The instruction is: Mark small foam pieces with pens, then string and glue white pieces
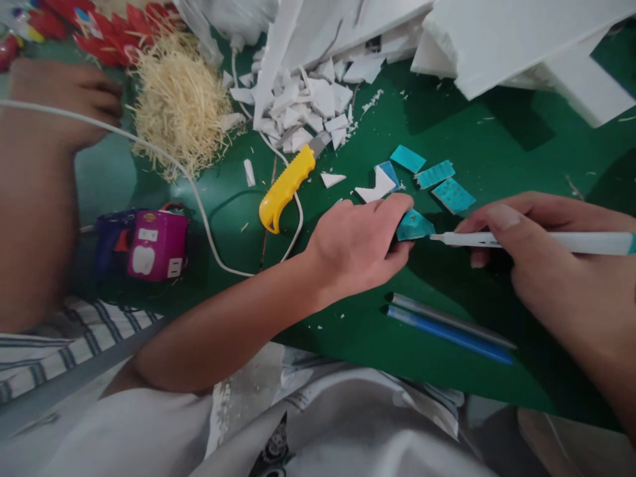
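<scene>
Between the fingertips of my left hand is a small teal piece with dark marks on it. My right hand grips a white marker, whose tip touches or nearly touches the piece's right corner. Just beyond my left hand lie a white notched foam piece, a blue piece and three teal rectangles. Nearer my body, a grey pen and a blue pen rest side by side on the green table.
A yellow-handled cutter lies by a white cable and a heap of foam scraps. Foam sheets fill the back. Leftward are straw, a magenta box, red items and another person's hand.
</scene>
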{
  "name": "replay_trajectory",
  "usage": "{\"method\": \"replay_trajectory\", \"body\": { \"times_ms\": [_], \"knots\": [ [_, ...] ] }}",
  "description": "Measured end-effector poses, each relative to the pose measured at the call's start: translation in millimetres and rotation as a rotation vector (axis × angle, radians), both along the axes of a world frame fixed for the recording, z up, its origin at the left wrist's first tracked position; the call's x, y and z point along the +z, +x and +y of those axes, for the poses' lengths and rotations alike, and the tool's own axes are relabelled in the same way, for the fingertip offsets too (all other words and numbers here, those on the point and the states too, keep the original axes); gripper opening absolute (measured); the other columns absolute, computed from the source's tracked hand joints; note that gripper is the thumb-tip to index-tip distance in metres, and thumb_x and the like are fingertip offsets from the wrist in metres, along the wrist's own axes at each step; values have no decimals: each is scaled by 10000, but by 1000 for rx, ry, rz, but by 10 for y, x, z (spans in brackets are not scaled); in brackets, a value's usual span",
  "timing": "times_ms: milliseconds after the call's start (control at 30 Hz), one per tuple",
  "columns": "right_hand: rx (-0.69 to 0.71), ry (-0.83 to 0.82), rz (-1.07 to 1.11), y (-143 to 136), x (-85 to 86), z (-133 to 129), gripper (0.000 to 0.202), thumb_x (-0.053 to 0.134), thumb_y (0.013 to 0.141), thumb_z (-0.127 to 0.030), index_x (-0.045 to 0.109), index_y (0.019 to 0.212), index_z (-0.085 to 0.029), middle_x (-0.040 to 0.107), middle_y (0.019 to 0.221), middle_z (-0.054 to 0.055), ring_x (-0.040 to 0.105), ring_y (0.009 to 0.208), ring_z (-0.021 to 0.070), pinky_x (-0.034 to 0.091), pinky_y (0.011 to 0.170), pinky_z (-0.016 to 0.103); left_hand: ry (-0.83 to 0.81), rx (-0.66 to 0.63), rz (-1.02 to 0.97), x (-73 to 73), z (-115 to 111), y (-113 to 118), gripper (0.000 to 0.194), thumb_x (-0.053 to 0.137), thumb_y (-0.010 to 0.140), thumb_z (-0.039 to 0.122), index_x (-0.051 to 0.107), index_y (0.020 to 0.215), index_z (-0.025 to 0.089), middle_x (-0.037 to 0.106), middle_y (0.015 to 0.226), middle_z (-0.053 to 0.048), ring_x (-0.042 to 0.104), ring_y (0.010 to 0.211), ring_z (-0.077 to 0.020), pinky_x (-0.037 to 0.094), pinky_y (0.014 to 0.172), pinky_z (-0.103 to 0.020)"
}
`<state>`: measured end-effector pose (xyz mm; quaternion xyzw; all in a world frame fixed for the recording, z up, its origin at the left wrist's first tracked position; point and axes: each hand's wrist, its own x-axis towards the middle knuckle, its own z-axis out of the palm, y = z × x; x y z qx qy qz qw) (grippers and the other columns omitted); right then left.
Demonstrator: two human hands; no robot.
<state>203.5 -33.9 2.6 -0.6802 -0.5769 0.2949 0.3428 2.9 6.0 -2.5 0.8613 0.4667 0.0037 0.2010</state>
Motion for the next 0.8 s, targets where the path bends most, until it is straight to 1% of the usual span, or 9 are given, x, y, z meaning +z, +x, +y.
{"method": "replay_trajectory", "body": {
  "times_ms": [233, 300, 367, 433, 500, 567, 667, 733, 800],
  "knots": [
    [14, 22, -4, 30, -9, 9, 267, 643, 924, -400, 755, 728, -257, 644, 586, 3, 555, 513, 118, 374, 464, 281, 28, -16, -28, -18, -8, -65, 335, 612, 933, 361, 584, 1224, 196, 636, 697, 41, 651, 647, -170, 416, 710, -306],
    [13, 16, 22, 22, -4, 16, 261, 646, 914, -387, 755, 711, -264, 641, 571, -2, 546, 491, 116, 365, 447, 279, 31, -13, -31, -18, -16, -76, 338, 643, 924, 419, 596, 1176, 199, 633, 702, 41, 650, 658, -170, 420, 710, -303],
    [1, 10, 46, 7, 5, 24, 259, 656, 900, -379, 751, 686, -268, 629, 547, -8, 527, 463, 112, 358, 428, 275, 28, -7, -37, -9, -25, -86, 406, 683, 900, 508, 604, 1150, 197, 641, 727, 33, 663, 694, -179, 434, 723, -302],
    [-13, 1, 58, -5, 15, 30, 258, 667, 888, -377, 750, 671, -264, 627, 538, -6, 518, 448, 109, 353, 415, 272, 27, -3, -43, 5, -32, -96, 486, 717, 873, 556, 604, 1177, 194, 652, 763, 22, 676, 731, -188, 451, 741, -305],
    [-20, -10, 63, -7, 22, 32, 262, 666, 889, -385, 751, 677, -258, 632, 545, 0, 520, 450, 110, 352, 416, 273, 24, -14, -45, 15, -34, -104, 514, 729, 873, 523, 590, 1246, 198, 659, 787, 20, 680, 750, -187, 464, 759, -307],
    [-21, -17, 60, 3, 19, 28, 266, 658, 899, -396, 754, 693, -259, 635, 556, 2, 522, 461, 110, 355, 428, 276, 23, -34, -48, 16, -30, -107, 470, 705, 893, 447, 583, 1279, 208, 656, 785, 24, 674, 747, -179, 469, 771, -307],
    [-12, 3, 22, 29, -1, 14, 273, 657, 907, -424, 754, 706, -268, 639, 572, 1, 531, 485, 116, 361, 450, 283, 18, -37, -47, -2, -22, -97, 347, 660, 907, 380, 621, 1207, 210, 635, 747, 31, 656, 712, -169, 460, 757, -305],
    [-6, 16, 3, 46, -20, 8, 267, 661, 906, -437, 758, 718, -274, 644, 583, 0, 540, 502, 119, 369, 463, 285, 24, -18, -33, -20, -21, -87, 307, 658, 912, 400, 641, 1149, 206, 627, 733, 32, 648, 696, -167, 453, 741, -303],
    [7, 21, 18, 57, -32, 6, 263, 665, 902, -443, 762, 721, -278, 639, 576, -3, 530, 497, 113, 349, 457, 281, 49, 0, -25, -34, -24, -80, 351, 672, 911, 460, 644, 1143, 198, 631, 745, 25, 647, 696, -172, 446, 723, -303]
  ]
}}
